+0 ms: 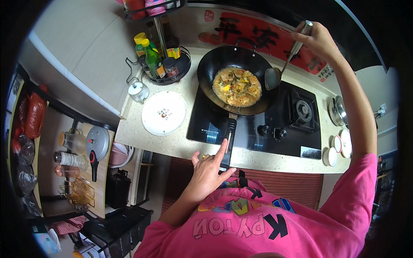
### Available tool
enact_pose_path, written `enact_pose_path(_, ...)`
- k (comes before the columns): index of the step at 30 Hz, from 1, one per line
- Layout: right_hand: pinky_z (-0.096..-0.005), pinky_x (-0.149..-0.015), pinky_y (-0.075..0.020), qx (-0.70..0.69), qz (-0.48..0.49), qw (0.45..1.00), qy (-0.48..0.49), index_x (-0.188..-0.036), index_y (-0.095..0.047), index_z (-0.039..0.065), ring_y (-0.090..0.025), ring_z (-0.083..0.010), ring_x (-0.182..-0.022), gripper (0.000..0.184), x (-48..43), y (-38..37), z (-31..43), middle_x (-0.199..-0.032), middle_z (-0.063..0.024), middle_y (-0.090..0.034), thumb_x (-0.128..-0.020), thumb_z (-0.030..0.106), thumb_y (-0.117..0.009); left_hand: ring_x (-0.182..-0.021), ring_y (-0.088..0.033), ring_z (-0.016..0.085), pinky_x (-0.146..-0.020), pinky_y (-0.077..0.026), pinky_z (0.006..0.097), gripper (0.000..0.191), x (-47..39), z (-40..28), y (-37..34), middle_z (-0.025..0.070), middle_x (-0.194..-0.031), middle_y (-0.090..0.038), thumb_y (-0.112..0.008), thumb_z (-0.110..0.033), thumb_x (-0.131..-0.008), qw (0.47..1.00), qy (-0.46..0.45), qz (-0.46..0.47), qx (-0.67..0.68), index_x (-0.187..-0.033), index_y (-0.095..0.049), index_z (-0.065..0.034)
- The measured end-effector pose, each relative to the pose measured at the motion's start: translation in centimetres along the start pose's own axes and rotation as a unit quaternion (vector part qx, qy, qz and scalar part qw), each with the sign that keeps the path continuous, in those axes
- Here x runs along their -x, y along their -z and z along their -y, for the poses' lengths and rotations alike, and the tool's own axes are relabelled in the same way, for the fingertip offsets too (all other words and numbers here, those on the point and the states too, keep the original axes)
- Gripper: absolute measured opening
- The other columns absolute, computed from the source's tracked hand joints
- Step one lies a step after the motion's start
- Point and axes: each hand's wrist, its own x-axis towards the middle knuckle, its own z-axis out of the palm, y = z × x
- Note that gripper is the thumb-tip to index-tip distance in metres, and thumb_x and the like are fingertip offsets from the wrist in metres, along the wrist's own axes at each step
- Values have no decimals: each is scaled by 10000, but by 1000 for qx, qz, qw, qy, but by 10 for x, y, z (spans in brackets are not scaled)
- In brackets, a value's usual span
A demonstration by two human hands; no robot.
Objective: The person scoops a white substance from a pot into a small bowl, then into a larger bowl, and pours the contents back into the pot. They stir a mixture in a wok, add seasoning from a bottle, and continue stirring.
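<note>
A black wok (206, 74) sits on the left burner of a black gas hob, its handle (231, 129) pointing towards me. Inside it is a bubbling, brothy dish (237, 87) with browned pieces, yellow bits and chopped green and red peppers. My right hand (317, 38), raised at the upper right, grips the handle of a metal wok turner (273, 78). The turner's blade hangs at the wok's right rim, apart from the food. My left hand (211, 166) is spread at the near end of the wok handle, index finger extended along it; whether it touches is hard to tell.
A white plate (164, 113) lies left of the hob (251, 135). Behind it stand a glass jar (138, 92) and a tiered rack (185, 66) of sauce bottles. White bowls (330, 156) and a metal pot (337, 111) are at the right. Shelving (108, 167) with jars stands lower left.
</note>
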Motion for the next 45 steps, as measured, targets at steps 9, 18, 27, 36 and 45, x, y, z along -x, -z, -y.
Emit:
enact_pose_path(9,-222,-423,-382,-294,-49,945,-137,-926,-658,67,-516,-73,-507,217,36,-51,-111,-635,7,-581,-855,272,-668,-774,-617,274,-986,-232,491,852,0,1,-3,138,-910,-658,-702,-281,-793,999,35,18,-5,-1474,-213,-131)
enact_pose_path(18,-211,-491,-324,-663,-9,690,-288,-927,-601,82,-423,-76,-563,316,110,-154,-141,-963,-42,-625,-919,395,-554,-776,-623,274,-999,-221,489,864,-1,-5,3,139,-932,-668,-721,-263,-764,995,86,57,-12,-1472,-235,-159)
enact_pose_path(27,-202,-430,-262,-620,-104,744,-228,-738,-561,121,-366,-52,-477,484,70,-111,-87,-937,-76,-688,-910,565,-471,-757,-615,284,-978,-244,482,842,-2,-4,1,153,-883,-657,-719,-258,-767,998,59,34,7,-1462,-256,-148)
enact_pose_path(36,-200,-446,-331,-304,-33,950,-60,-739,-638,61,-449,-66,-475,619,35,-13,25,-850,-90,-695,-873,641,-466,-754,-619,285,-976,-257,485,855,2,8,-8,151,-897,-659,-714,-262,-773,999,35,10,8,-1466,-231,-129)
enact_pose_path(45,-191,-429,-456,-240,65,965,82,-774,-654,47,-522,-49,-464,504,39,16,123,-810,-77,-690,-896,521,-535,-732,-617,284,-950,-281,461,890,0,14,-9,139,-785,-650,-726,-293,-752,1000,20,7,-1,-1468,-224,-126)
